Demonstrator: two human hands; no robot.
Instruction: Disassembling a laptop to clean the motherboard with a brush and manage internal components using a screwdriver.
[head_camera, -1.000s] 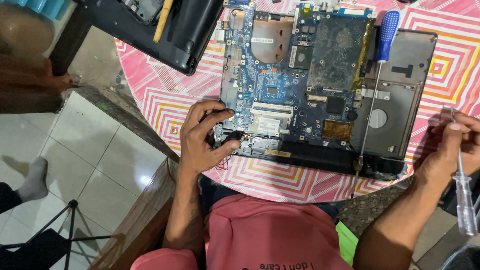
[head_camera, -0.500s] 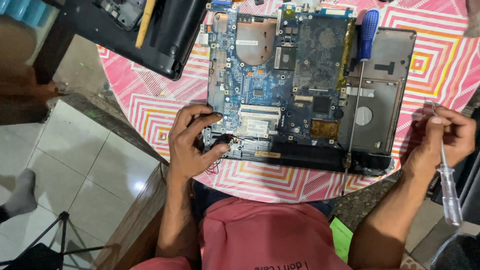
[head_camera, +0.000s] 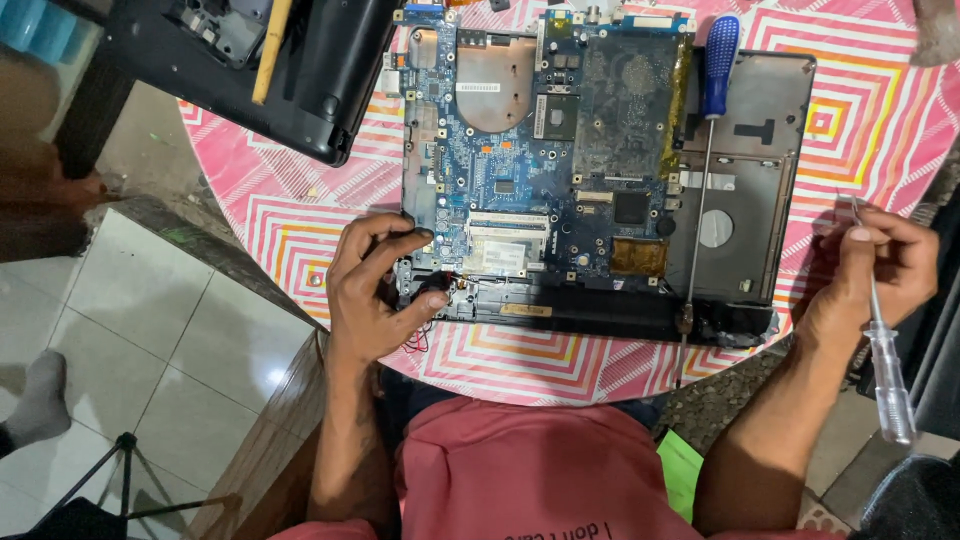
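Note:
An opened laptop base (head_camera: 745, 180) with its blue motherboard (head_camera: 530, 150) exposed lies on a round table. My left hand (head_camera: 375, 290) grips the board's near left corner, thumb and fingers pinching a small black part with red wires. Off the table's right edge, my right hand (head_camera: 875, 275) holds a small clear-handled screwdriver (head_camera: 885, 370), its handle pointing down toward me. A long screwdriver with a blue handle (head_camera: 718, 65) rests across the laptop base, its shaft running toward me.
The table wears a pink and white zigzag cloth (head_camera: 300, 230). Another black laptop part (head_camera: 300, 60) with a yellow stick lies at the far left. White floor tiles (head_camera: 150, 340), a tripod leg (head_camera: 110, 470) and someone's socked foot (head_camera: 40, 400) are at lower left.
The view shifted slightly, so the table sits a little further left. My right hand moved a bit nearer the laptop with the small screwdriver. My left hand stays at the board's corner.

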